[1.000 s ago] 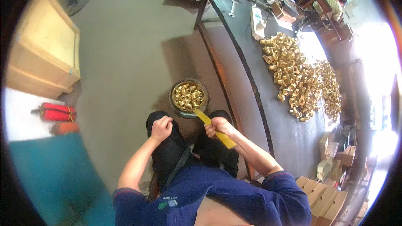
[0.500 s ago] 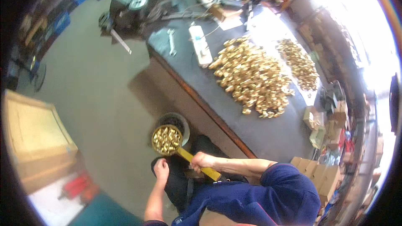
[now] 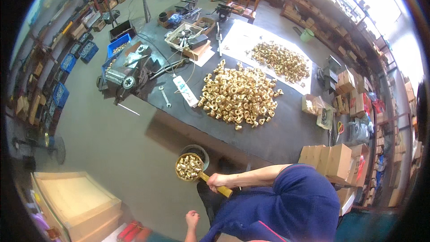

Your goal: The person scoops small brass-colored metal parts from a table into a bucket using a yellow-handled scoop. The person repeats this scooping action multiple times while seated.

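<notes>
Yellow-handled scoop (image 3: 204,176) in play, and we have it firmly gripped in the right hand (image 3: 217,182): fingers wrapped round the flat handle, its butt end poking out past the fist. Our left hand (image 3: 192,218) hangs lower, well apart from the scoop, too small for us to tell whether its fingers are loose or clenched. Outward along the handle we reach the round, gold-toned rim, and inside it brass fittings (image 3: 189,167), a shiny jumble filling the bowl. Behind it sits a dark pot (image 3: 197,150), partly covered by the scoop; whether the two touch, we cannot tell. Left of the bowl we get wide, open grey floor (image 3: 116,143), running to a pale wooden crate (image 3: 74,197). Other side, tighter: the dark table (image 3: 291,125) slants its near edge close past the pot. Bare tabletop lies between that edge and a big brass pile (image 3: 239,94), with a wrench (image 3: 165,97) and a white power strip (image 3: 185,91) to its left. Cardboard boxes (image 3: 329,161) crowd our right; beyond, a smaller brass pile (image 3: 282,60) spreads over a white sheet (image 3: 237,31).
</notes>
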Demonstrator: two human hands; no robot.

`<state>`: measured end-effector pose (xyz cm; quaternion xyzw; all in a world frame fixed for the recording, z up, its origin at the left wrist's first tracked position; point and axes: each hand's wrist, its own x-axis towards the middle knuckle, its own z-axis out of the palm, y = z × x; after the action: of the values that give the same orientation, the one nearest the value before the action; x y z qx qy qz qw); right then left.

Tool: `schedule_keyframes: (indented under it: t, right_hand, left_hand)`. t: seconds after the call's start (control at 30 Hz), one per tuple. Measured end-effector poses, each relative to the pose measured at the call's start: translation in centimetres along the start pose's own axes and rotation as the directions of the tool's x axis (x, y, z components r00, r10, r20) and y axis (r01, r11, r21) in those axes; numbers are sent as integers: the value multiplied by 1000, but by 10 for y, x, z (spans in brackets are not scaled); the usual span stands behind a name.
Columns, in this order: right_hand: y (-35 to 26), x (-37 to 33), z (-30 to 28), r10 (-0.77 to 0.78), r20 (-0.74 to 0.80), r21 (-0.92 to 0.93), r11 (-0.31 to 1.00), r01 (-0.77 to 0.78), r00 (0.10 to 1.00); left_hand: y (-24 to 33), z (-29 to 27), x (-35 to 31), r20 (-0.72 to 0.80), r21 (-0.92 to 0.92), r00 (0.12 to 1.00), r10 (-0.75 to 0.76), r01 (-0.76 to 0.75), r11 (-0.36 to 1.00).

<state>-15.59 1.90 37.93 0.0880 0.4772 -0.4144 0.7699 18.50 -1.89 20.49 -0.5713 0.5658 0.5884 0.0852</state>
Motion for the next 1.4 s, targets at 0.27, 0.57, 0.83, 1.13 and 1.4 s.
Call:
schedule_keyframes:
  t: [0.27, 0.57, 0.83, 1.13, 1.4]
  right_hand:
    - [-51, -96, -1, 124, 293, 141, 975, -171, 948]
    - [-116, -225, -73, 26, 334, 299, 945, -132, 942]
    - [-226, -332, -200, -245, 13, 133, 961, 242, 969]
    - [-394, -364, -395, -849, -157, -779, 421, 465, 505]
    - [-491, -339, -436, -921, -346, -765, 388, 513, 181]
  left_hand:
    - [58, -31, 43, 31, 154, 1000, -4, -1, 988]
    - [211, -39, 31, -51, -81, 992, 112, -116, 990]
    - [242, -7, 6, -67, 67, 997, -29, 33, 997]
    - [297, 48, -4, -24, 7, 999, -31, 31, 999]
    - [236, 40, -37, -116, 44, 970, -214, 221, 974]
